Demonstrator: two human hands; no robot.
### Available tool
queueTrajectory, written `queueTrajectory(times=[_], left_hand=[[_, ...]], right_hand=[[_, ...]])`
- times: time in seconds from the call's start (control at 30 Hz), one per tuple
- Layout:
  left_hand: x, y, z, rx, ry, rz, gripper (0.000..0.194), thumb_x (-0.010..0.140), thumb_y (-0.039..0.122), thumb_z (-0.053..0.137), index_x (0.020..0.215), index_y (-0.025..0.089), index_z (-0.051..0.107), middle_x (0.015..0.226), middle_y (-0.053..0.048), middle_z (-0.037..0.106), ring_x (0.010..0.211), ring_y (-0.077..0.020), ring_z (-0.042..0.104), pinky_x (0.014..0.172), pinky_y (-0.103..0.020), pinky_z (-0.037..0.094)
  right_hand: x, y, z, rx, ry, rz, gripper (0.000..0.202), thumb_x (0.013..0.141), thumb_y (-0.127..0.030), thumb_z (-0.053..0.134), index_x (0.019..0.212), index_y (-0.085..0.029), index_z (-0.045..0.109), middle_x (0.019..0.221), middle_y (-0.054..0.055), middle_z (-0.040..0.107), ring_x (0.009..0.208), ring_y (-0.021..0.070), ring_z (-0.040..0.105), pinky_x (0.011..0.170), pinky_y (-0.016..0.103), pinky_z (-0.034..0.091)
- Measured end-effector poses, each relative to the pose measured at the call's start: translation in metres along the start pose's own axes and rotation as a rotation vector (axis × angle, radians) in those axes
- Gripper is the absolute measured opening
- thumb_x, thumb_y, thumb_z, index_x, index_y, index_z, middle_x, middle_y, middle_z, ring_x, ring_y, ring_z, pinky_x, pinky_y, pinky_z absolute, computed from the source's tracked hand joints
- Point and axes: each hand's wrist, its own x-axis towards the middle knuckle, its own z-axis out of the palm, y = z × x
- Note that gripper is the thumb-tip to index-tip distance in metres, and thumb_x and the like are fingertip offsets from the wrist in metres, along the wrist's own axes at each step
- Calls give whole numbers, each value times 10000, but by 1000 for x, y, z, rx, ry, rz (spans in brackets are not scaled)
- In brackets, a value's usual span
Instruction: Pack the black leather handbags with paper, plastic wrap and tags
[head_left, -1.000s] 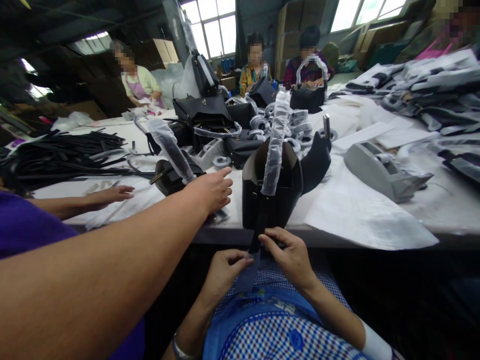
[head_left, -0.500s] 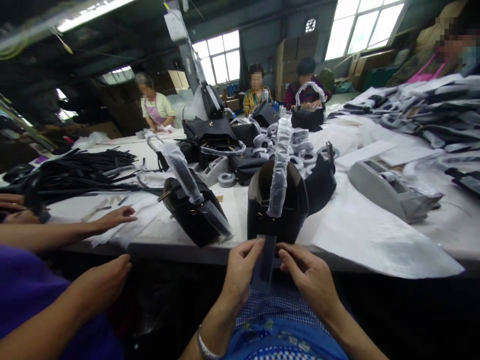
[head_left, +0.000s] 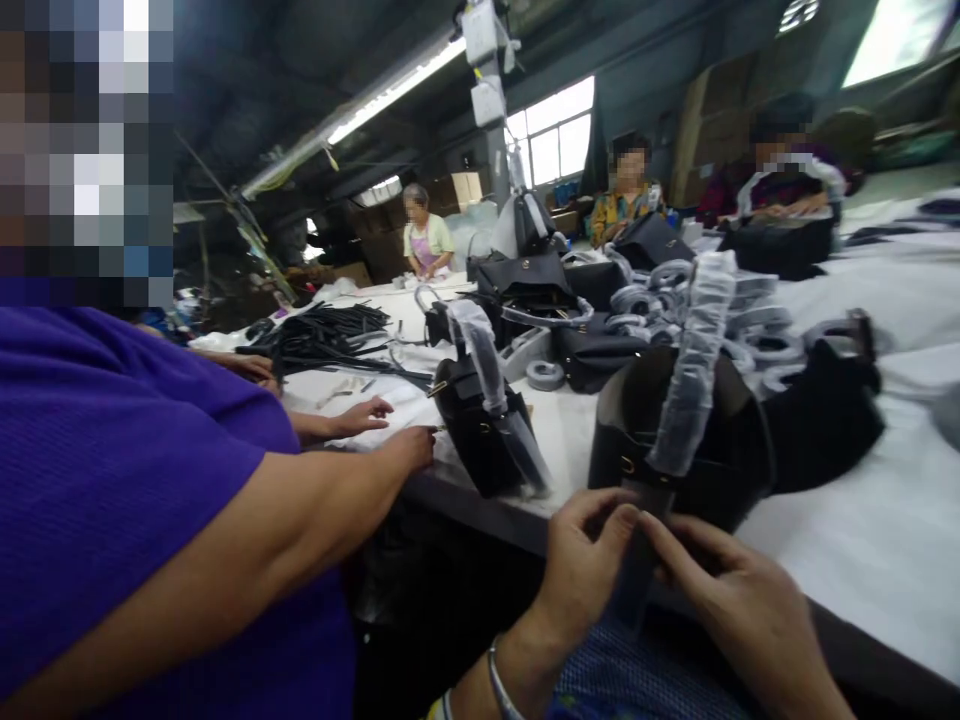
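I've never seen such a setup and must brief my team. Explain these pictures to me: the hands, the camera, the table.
There is no machine here: a person works bare-handed. Every picture comes from one camera worn on that person's head, looking forward and down. The left hand pinches a clear plastic strip at the front of a black bag; the right hand is right beside it, its grip partly hidden. The bag's handle is wrapped in plastic.

On the white-topped table are a second bag, rolls and black straps. The purple sleeve at the left belongs to a co-worker.
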Motion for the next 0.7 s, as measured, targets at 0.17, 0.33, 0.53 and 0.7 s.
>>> queueTrajectory(times=[0.17,0.33,0.53,0.7], left_hand=[[-18,-18,-7,-74,-41,-149,361,850,460,697,1057,165,671,1019,-82,723,953,-217,672,854,-300,521],[-24,-24,-5,-75,3,-192,333,866,448,680,1024,155,683,963,-69,721,903,-207,672,826,-290,525],[-22,-22,-3,50,76,-27,228,873,389,683,946,176,716,916,-43,708,874,-184,659,815,-265,518],[-22,-19,-9,295,96,276,133,894,276,660,973,231,757,930,-48,710,880,-188,664,834,-279,531]], right_hand=[[-4,-11,5,69,-108,98,359,848,-543,640,792,-207,756,640,30,715,529,203,671,500,261,511],[-6,-9,6,115,-112,116,322,866,-498,658,796,-195,743,625,17,693,529,177,648,518,249,494],[-5,-10,2,-36,-81,-28,325,909,-464,607,770,-199,733,707,32,715,610,182,649,574,263,485],[-3,-13,4,-76,-47,-80,337,929,-421,579,715,-198,714,685,19,693,606,161,616,594,257,458]])
